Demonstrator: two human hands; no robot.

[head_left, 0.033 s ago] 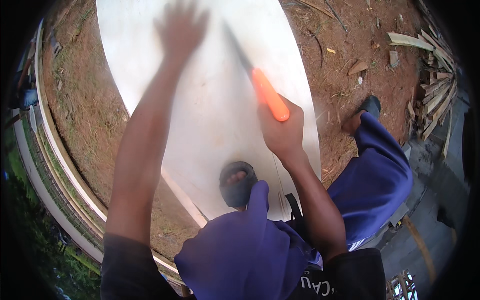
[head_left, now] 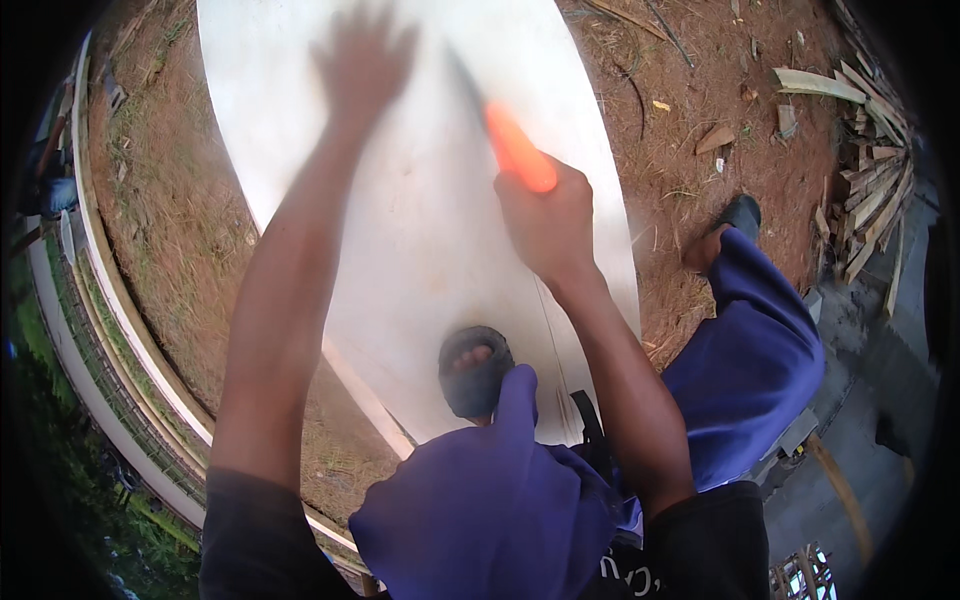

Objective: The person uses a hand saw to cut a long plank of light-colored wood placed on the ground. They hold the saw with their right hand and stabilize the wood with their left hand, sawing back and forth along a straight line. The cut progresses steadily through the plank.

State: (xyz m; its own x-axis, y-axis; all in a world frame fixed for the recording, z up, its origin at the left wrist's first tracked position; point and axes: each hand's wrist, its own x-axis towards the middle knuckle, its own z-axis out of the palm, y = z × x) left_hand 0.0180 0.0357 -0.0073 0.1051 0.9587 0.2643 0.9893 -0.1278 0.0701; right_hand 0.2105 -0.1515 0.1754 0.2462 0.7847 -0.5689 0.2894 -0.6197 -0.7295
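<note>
Over pale board [head_left: 430,235], orange-handled blade [head_left: 471,85] (blurry)

We look down from head height — one wide fisheye view, near and above the white board [head_left: 430,240].

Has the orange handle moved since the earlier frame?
Yes: the orange handle has shifted up the picture and slightly left, farther from the sandal on the board.
</note>
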